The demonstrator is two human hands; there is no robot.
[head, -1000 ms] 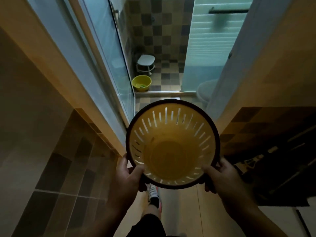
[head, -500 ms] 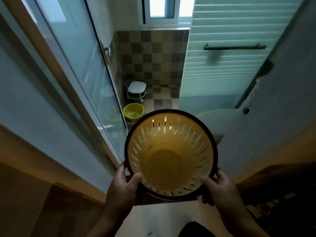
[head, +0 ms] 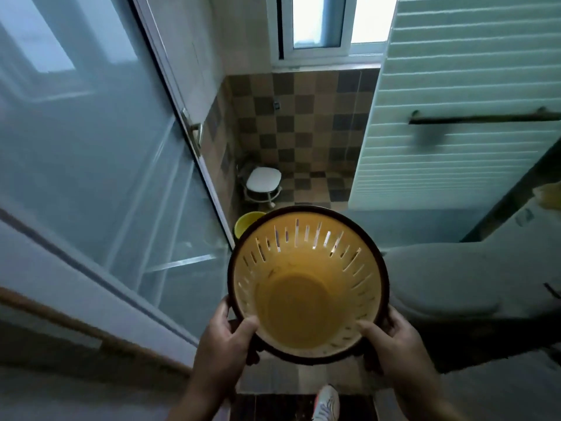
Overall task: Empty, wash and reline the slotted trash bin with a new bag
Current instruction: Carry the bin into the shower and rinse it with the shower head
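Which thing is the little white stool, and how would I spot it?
Look past the bin held in both hands to the checkered tile wall under the window. The stool stands on the floor at that wall's foot, in the left corner by the glass door. It is white with thin legs, unlike the yellow basin nearer you.

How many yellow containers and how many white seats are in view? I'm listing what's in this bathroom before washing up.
Yellow containers: 2, the slotted trash bin held by the left hand and right hand, and the basin on the floor beyond it.
White stools: 1, the stool by the tiled wall.
Total: 3
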